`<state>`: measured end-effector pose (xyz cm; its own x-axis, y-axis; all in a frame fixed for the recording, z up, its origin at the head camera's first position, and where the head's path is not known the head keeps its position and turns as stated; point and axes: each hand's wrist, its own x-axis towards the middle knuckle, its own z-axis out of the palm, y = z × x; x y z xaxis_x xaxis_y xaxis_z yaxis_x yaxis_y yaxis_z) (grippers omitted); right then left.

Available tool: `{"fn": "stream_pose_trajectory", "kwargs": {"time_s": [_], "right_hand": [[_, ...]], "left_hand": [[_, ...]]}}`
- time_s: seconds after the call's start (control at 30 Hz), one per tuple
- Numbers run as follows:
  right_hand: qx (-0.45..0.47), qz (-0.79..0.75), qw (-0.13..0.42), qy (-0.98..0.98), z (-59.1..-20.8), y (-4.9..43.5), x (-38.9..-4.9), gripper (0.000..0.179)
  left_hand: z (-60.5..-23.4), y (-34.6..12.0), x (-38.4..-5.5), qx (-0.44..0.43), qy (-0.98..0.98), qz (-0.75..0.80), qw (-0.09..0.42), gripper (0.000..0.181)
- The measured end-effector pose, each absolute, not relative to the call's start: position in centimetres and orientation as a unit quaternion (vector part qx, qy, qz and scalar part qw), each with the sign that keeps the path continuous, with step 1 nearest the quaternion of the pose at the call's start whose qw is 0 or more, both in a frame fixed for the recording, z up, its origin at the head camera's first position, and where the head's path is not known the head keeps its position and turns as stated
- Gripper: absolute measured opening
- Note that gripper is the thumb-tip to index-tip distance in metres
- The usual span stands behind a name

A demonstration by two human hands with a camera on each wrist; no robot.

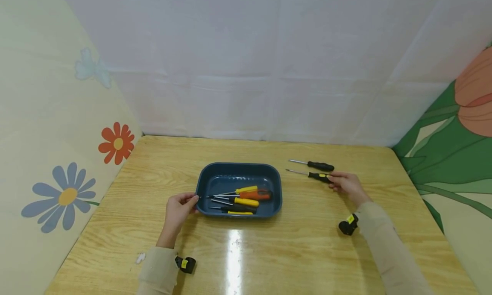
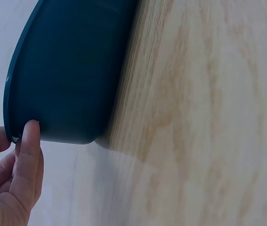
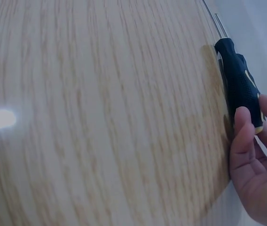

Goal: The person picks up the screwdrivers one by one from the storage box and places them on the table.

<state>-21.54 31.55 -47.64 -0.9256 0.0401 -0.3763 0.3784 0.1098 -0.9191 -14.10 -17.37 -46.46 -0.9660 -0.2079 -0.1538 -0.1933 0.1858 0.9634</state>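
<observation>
A dark blue rectangular tray (image 1: 238,169) stands in the middle of the table. My left hand (image 1: 180,207) pinches its left rim between thumb and fingers, with the fingertips against the outer wall in the left wrist view. Inside lie several screwdrivers with yellow, black and orange-red handles, among them an orange-red one (image 1: 258,195). To the right of the tray, my right hand (image 1: 349,187) pinches the handle end of a black-and-yellow screwdriver (image 1: 317,176), its shaft pointing left. Just behind it lies a screwdriver with a black handle (image 1: 322,166), also pointing left.
The wooden table (image 1: 292,248) ends at a pale curtain (image 1: 246,73) behind. Flower-printed panels flank both sides. A small white scrap (image 1: 140,258) lies near the left sleeve. Each wrist carries a small black camera.
</observation>
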Motion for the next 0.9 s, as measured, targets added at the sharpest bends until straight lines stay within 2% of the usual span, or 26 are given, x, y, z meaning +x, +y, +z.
{"fn": "stream_pose_trajectory", "kwargs": {"time_s": [0.43,0.63,0.9], "right_hand": [[0.165,-0.664,0.109,0.721,-47.4,31.7,-21.2,0.056],[0.17,-0.686,0.087,0.702,-46.6,31.7,-20.8,0.045],[0.12,-0.692,0.075,0.707,-47.0,32.5,-20.9,0.033]], "left_hand": [[-46.5,-17.4,-14.2,0.131,-0.769,-0.626,0.004,0.02],[-46.5,-17.4,-14.2,0.132,-0.768,-0.627,0.003,0.02],[-46.4,-17.3,-14.1,0.13,-0.768,-0.627,0.004,0.02]]}}
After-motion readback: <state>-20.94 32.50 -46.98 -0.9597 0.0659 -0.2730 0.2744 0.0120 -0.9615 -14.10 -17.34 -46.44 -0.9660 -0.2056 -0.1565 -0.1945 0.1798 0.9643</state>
